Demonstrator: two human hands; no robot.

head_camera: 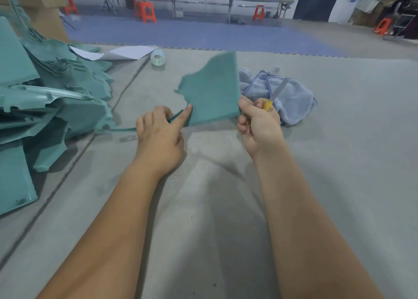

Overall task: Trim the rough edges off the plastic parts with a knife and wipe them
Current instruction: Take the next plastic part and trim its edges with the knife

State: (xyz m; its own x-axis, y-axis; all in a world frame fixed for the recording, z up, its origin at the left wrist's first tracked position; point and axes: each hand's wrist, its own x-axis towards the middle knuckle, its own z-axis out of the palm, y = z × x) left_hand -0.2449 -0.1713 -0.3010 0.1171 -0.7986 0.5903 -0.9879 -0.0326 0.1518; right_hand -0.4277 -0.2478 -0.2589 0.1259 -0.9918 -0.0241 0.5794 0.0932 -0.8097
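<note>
My left hand (pixel 158 135) pinches the teal plastic part (pixel 212 90), raised above the floor, by its near edge; my right hand (pixel 257 126) grips the knife (pixel 270 103) and steadies the right edge; the part seems light and stiff.

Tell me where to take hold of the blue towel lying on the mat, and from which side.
Probably from above, on the towel's bunched right-hand mound: it lies crumpled, so raised folds offer something to pinch. Avoid its near-left edge, where the right hand holds the knife and the teal plastic part just in front.
</note>
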